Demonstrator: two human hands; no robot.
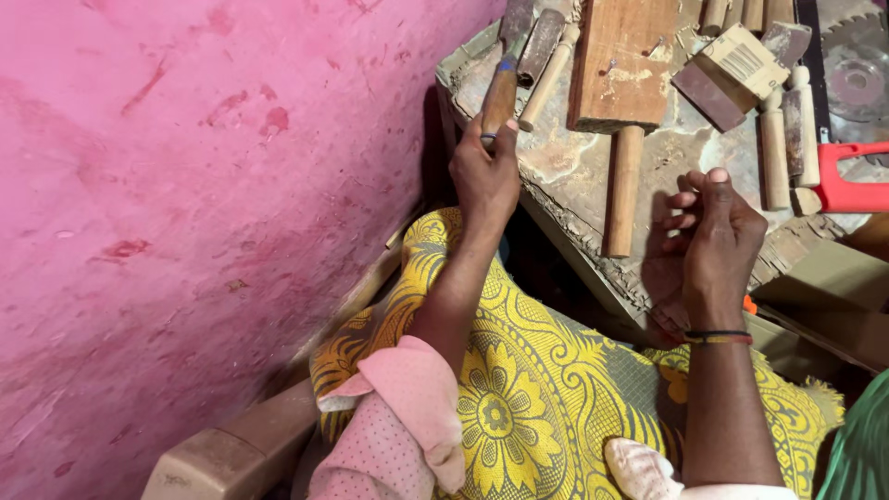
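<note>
A worn workbench carries wooden dowels, a plank and a chisel.

- I sit in a small woodworking shop.
- My worn workbench carries turned wooden pegs, a plank, a saw blade.

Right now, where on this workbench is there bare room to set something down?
One bare patch: the worn bench top between the left hand and the long dowel. The far side is crowded with the wood block, small box and more dowels.
</note>
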